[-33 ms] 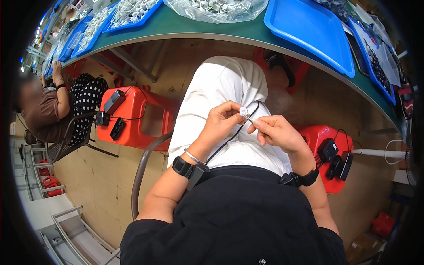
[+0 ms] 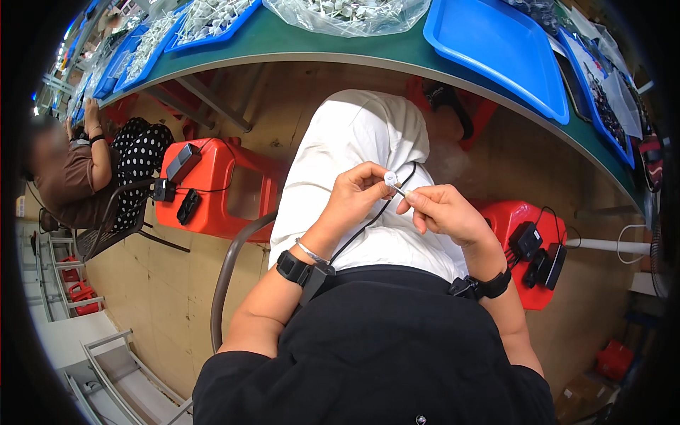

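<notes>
Above my lap, my left hand is closed, pinching a small white round-headed piece between thumb and fingers. A thin dark stem runs from beside this piece to my right hand, whose thumb and index finger pinch its other end. Whether the stem is part of the white piece or a separate tool, I cannot make out. The remaining fingers of my right hand are loosely curled. Both hands are close together over my white trousers, and a black cable passes behind them.
Ahead is a green table with a blue tray, a clear bag of white parts and more filled trays. Red stools with black devices flank me. A seated person works at the far left.
</notes>
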{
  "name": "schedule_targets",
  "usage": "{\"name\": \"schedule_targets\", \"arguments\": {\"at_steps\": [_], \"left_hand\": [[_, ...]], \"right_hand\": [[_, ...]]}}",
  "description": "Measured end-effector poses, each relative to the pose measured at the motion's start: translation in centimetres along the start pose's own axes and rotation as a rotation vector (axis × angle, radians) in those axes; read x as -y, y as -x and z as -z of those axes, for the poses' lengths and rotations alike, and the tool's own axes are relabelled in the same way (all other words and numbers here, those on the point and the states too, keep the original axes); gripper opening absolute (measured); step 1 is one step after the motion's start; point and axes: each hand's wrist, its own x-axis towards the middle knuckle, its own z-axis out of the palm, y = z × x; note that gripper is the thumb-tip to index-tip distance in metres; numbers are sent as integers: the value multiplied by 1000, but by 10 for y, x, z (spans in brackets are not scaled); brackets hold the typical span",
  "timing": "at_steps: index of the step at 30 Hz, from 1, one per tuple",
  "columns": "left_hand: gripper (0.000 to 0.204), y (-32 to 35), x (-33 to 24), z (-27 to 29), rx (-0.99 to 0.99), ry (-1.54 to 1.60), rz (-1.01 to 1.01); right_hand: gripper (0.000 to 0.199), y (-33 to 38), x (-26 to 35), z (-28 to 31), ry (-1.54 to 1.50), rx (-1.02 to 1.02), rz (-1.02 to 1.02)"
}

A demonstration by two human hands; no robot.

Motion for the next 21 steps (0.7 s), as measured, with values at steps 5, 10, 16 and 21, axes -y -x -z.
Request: {"name": "schedule_targets", "arguments": {"at_steps": [5, 10, 16, 21], "left_hand": [[10, -1, 0, 0, -4, -6, 9], [9, -1, 2, 1, -4, 10, 27], [8, 0, 2, 1, -11, -19, 22], [8, 0, 1, 1, -15, -42, 9]], "right_hand": [[33, 0, 1, -1, 31, -10, -5], [33, 0, 1, -2, 99, -37, 20], [34, 1, 1, -3, 131, -56, 43], [35, -1, 2, 0, 17, -9, -22]]}}
